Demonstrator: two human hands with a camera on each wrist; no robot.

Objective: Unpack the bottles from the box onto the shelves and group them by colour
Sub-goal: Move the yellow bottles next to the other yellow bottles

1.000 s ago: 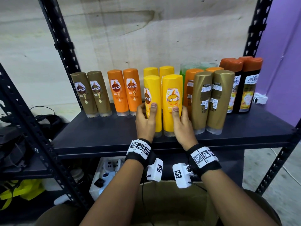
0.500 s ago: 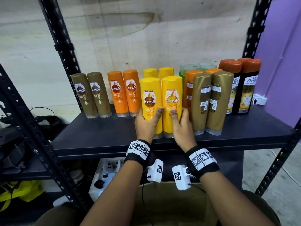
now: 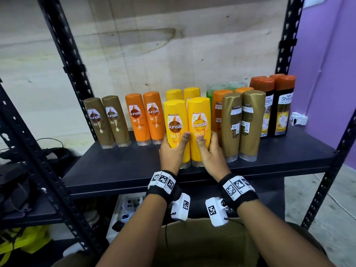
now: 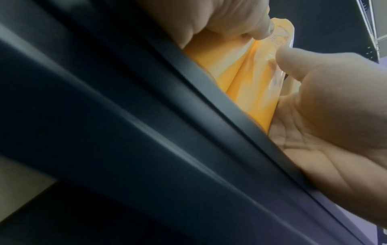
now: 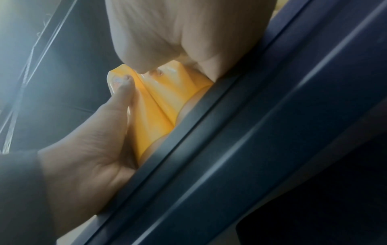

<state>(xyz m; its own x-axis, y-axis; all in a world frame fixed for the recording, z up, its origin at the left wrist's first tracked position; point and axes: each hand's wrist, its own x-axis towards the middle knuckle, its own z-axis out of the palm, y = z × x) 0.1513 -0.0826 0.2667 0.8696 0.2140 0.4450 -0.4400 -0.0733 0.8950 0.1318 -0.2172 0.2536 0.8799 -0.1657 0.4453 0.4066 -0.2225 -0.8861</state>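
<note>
Both yellow bottles now face label-forward; left hand (image 3: 172, 151) and right hand (image 3: 210, 153) grip one each on the dark shelf (image 3: 115, 170) before a pale wall (image 3: 173, 45).

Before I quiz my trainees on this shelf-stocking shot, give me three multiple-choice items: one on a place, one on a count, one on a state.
1. Where do the two front yellow bottles stand?
A. In the box
B. On the shelf's front edge
C. On the floor

2. How many yellow bottles show?
A. Two
B. Four
C. Six

3. What is the left hand doing?
A. Gripping a yellow bottle
B. Hanging idle
C. Holding a brown bottle

Answers:
1 B: their bases sit near the shelf edge.
2 B: two front yellow bottles, two behind.
3 A: the left hand wraps one.
</note>
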